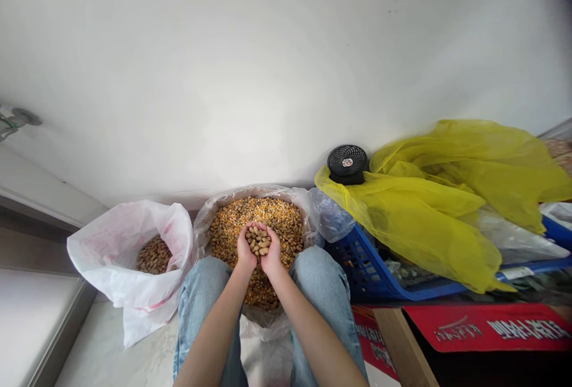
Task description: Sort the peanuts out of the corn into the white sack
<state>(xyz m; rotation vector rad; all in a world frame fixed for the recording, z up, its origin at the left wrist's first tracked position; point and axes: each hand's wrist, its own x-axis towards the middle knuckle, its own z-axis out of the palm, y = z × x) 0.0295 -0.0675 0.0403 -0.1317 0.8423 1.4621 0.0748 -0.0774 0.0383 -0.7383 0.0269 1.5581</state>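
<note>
Two hands are cupped together over a clear plastic bag (202,223), between denim-covered knees (319,274). A heap of unshelled peanuts (258,239) is held in the bowl so made, with the left hand (244,250) and the right hand (272,251) set side by side. Fingers of both are curled inward around the heap, neither spread wide nor clenched; whether any gap is left beneath cannot be told.

Below, the bag is seen to be filled with corn kernels (268,205) and more peanuts, mixed. To the left, a white sack (105,250) is placed, its mouth gaping, with a smaller pile of peanuts (154,254) lying inside.

Handling, as judged: each pod should be found light, dry and rough, the shell stiff but brittle, liable to be cracked if squeezed. As a loose heap, no single firm hold is offered; support is best given from beneath, palms level, little-finger edges pressed together. Spillage over the fingertips is to be expected if the cup is tilted. Kernels, being smaller and smoother, would be lost first through any gap.
</note>
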